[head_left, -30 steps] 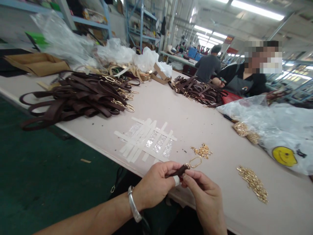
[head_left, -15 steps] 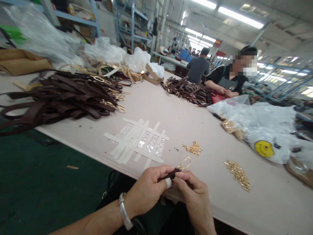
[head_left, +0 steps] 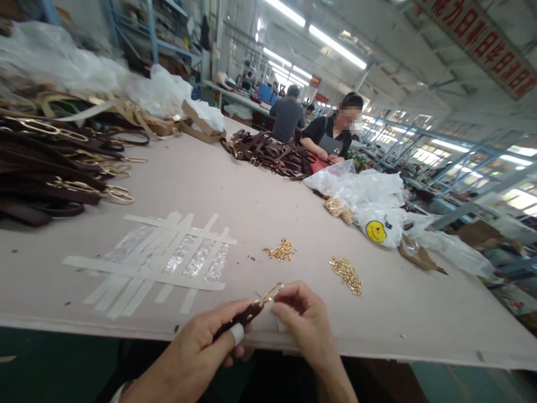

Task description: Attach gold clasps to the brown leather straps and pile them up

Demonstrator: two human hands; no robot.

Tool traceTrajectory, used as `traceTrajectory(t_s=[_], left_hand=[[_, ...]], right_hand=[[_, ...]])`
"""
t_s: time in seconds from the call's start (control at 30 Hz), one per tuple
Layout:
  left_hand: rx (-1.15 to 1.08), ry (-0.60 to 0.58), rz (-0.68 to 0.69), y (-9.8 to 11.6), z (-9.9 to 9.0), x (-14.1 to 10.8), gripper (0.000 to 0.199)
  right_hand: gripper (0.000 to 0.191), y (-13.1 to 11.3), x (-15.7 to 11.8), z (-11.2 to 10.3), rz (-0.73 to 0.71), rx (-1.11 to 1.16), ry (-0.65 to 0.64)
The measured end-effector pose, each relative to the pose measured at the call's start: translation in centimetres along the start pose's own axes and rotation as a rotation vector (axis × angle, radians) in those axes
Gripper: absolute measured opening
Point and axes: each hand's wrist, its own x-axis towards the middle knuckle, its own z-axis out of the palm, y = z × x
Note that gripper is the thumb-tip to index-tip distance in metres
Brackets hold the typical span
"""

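My left hand (head_left: 205, 341) is closed around the end of a dark brown leather strap (head_left: 240, 322), with a white wrap on the thumb. A gold metal ring (head_left: 272, 291) sticks out from the strap's end, tilted up to the right. Close beside that ring is my right hand (head_left: 306, 322), its thumb and fingers drawn together in a pinch. What lies between those fingertips is too small to make out. Beyond my hands, a small pile of gold metal pieces (head_left: 283, 250) lies on the table, with a larger pile of gold pieces (head_left: 346, 275) to its right.
White tape strips (head_left: 168, 282) hold down clear plastic on the table (head_left: 268, 215). Brown straps with gold clasps (head_left: 50, 173) are heaped at left, more straps (head_left: 268, 154) farther back. Plastic bags (head_left: 369, 196) stand at right. A co-worker (head_left: 329, 134) sits across the table.
The view has swung right. My right hand has moved off the strap's end to beside the gold ring, while my left hand keeps its hold and more of the strap's end shows.
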Motion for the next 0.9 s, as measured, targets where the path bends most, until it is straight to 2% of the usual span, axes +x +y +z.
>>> traceTrajectory(t_s=[0.03, 0.1, 0.17, 0.23, 0.3, 0.4, 0.5, 0.57, 0.63, 0.7, 0.77, 0.9], left_hand=[[-0.002, 0.017, -0.023, 0.0, -0.2, 0.0, 0.04], [0.003, 0.053, -0.056, 0.1, -0.6, 0.0, 0.04], [-0.011, 0.068, -0.099, 0.1, -1.0, -0.1, 0.035], [-0.048, 0.096, -0.144, 0.0, -1.2, -0.2, 0.034], [-0.087, 0.117, -0.169, -0.1, -1.3, -0.3, 0.037], [-0.167, 0.079, -0.173, 0.1, -1.4, -0.2, 0.033], [-0.277, 0.008, -0.161, 1.0, -1.3, -0.1, 0.026], [-0.338, -0.028, -0.141, 1.5, -1.1, 0.0, 0.029], [-0.379, -0.022, -0.119, 1.3, -0.8, 0.3, 0.03], [-0.38, 0.04, -0.097, 0.7, -0.5, 0.6, 0.027], [-0.357, 0.106, -0.087, -0.1, -0.3, 0.9, 0.022], [-0.336, 0.137, -0.061, -0.8, 0.0, 1.2, 0.02]], right_hand=[[0.018, 1.0, 1.0, -1.7, -0.071, -0.236, 0.102], [0.023, 3.3, 3.2, -5.3, -0.082, -0.433, 0.276], [0.026, 5.6, 5.3, -8.3, -0.078, -0.583, 0.351], [0.027, 7.5, 6.9, -10.2, -0.084, -0.709, 0.36], [0.027, 9.0, 7.9, -11.0, -0.096, -0.808, 0.339], [0.024, 10.2, 8.4, -11.1, -0.111, -0.905, 0.293], [0.025, 10.6, 8.6, -11.6, -0.106, -0.937, 0.257], [0.024, 10.5, 8.8, -12.4, -0.09, -0.924, 0.243], [0.023, 10.3, 9.1, -12.9, -0.07, -0.895, 0.24], [0.023, 9.9, 8.9, -12.6, -0.06, -0.872, 0.245], [0.023, 8.8, 7.7, -10.8, -0.078, -0.761, 0.246], [0.024, 4.7, 2.4, -3.7, -0.161, -0.182, 0.178]])
